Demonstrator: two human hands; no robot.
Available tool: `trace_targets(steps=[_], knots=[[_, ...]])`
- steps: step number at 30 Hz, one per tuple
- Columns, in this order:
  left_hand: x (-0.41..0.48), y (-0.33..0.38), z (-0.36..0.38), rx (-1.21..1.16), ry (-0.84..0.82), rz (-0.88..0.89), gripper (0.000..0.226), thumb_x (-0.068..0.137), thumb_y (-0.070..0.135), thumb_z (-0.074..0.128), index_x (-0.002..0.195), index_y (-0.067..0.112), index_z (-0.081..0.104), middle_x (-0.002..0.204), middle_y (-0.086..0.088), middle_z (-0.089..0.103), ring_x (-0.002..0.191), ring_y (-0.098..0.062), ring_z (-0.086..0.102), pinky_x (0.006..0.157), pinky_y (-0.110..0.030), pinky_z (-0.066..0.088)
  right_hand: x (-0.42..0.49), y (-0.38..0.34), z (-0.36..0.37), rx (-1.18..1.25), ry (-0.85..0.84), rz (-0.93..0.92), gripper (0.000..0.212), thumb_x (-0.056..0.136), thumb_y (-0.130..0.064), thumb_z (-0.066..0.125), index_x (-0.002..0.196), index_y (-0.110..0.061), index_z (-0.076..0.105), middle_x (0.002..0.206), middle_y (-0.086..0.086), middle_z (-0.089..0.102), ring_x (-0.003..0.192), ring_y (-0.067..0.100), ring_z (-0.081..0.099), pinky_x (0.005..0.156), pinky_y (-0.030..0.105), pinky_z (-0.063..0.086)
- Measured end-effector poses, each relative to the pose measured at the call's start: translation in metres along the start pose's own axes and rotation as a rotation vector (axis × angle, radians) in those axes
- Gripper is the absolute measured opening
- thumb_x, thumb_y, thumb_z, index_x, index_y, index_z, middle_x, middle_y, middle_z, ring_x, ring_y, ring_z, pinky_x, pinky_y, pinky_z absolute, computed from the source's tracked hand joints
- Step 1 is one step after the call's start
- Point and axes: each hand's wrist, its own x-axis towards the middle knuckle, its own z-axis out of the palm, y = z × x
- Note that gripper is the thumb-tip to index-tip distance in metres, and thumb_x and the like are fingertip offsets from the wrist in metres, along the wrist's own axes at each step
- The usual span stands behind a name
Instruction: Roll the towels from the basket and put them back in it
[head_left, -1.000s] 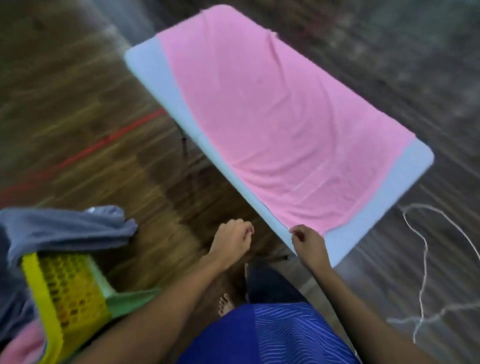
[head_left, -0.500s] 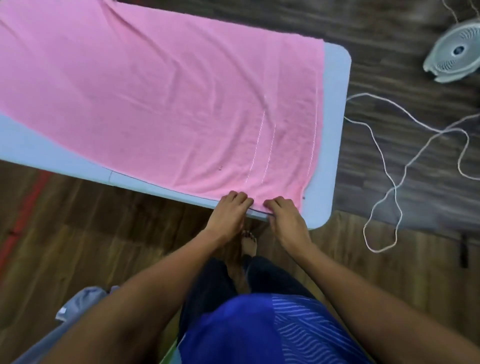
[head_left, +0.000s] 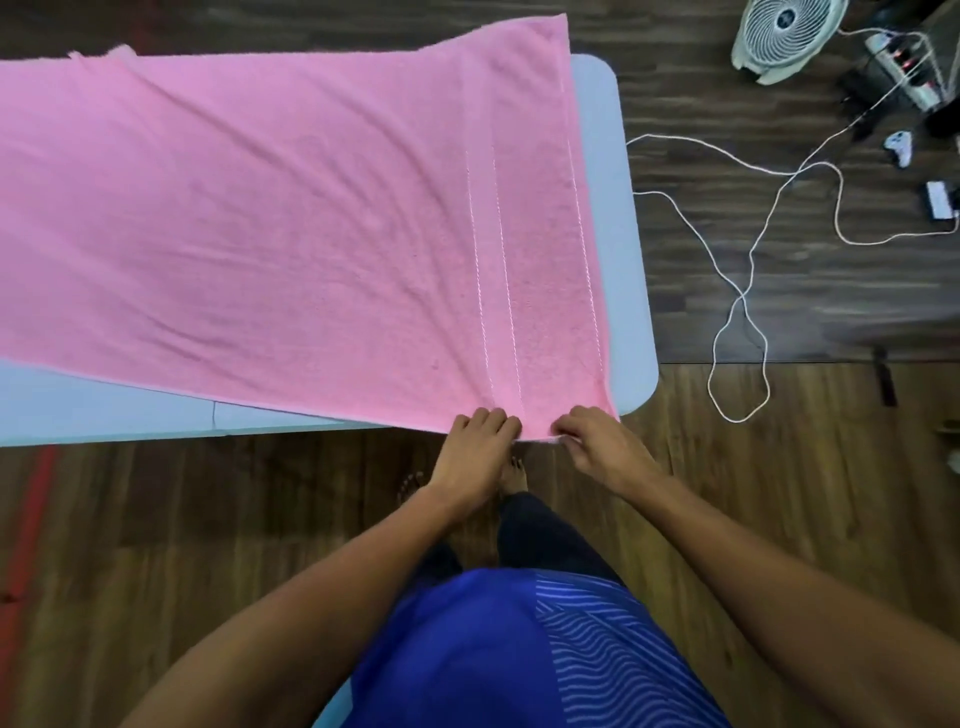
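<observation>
A large pink towel (head_left: 270, 223) lies spread flat over a pale blue table (head_left: 613, 218), with white stitched stripes near its right end. My left hand (head_left: 475, 447) and my right hand (head_left: 597, 441) sit side by side at the towel's near right corner, at the table's front edge. Both have curled fingers pinching the towel's hem, and creases fan out from the grip. The basket is out of view.
A white fan (head_left: 782, 36) stands on the dark floor at the top right, beside a power strip (head_left: 904, 67) and small devices. A white cable (head_left: 748, 291) loops across the floor right of the table. My bare feet (head_left: 511, 475) stand under the table edge.
The view has swung from the basket side round to the table's right end. Both hands moved onto the towel's near corner and gripped its hem; the basket has left the frame.
</observation>
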Motion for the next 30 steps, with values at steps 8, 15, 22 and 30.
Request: trace_targets(steps=[8, 15, 22, 30], knots=[[-0.030, -0.066, -0.012, 0.074, 0.145, -0.144, 0.026, 0.076, 0.005, 0.068, 0.102, 0.011, 0.065, 0.094, -0.010, 0.064, 0.084, -0.032, 0.059, 0.075, -0.043, 0.047, -0.002, 0.003, 0.006, 0.052, 0.138, 0.074, 0.016, 0.089, -0.011, 0.063, 0.103, -0.012, 0.071, 0.097, 0.006, 0.067, 0.092, 0.024, 0.058, 0.082, 0.037, 0.048], [-0.029, -0.059, -0.032, -0.203, 0.219, -0.031, 0.017, 0.091, 0.012, 0.059, 0.106, 0.008, 0.067, 0.098, -0.011, 0.066, 0.089, -0.027, 0.057, 0.079, -0.042, 0.048, 0.019, -0.088, 0.016, -0.010, 0.048, -0.001, 0.060, 0.080, -0.041, 0.073, 0.134, -0.028, 0.049, 0.133, 0.000, 0.053, 0.120, 0.020, 0.048, 0.101, 0.040, 0.039], [-0.052, -0.092, -0.044, -0.087, 0.198, 0.000, 0.017, 0.086, 0.010, 0.060, 0.102, 0.008, 0.063, 0.094, -0.011, 0.063, 0.084, -0.031, 0.056, 0.072, -0.044, 0.045, 0.030, -0.132, 0.038, 0.183, 0.247, 0.060, 0.022, 0.095, -0.019, 0.052, 0.113, -0.018, 0.065, 0.107, 0.000, 0.067, 0.099, 0.020, 0.059, 0.084, 0.039, 0.049], [-0.089, -0.196, -0.062, 0.111, 0.172, -0.216, 0.023, 0.086, 0.008, 0.062, 0.108, 0.014, 0.060, 0.106, -0.007, 0.063, 0.100, -0.027, 0.057, 0.100, -0.045, 0.040, 0.021, -0.131, 0.025, 0.085, 0.310, 0.054, 0.019, 0.094, -0.017, 0.059, 0.107, -0.012, 0.072, 0.097, 0.004, 0.070, 0.090, 0.022, 0.060, 0.077, 0.037, 0.050]])
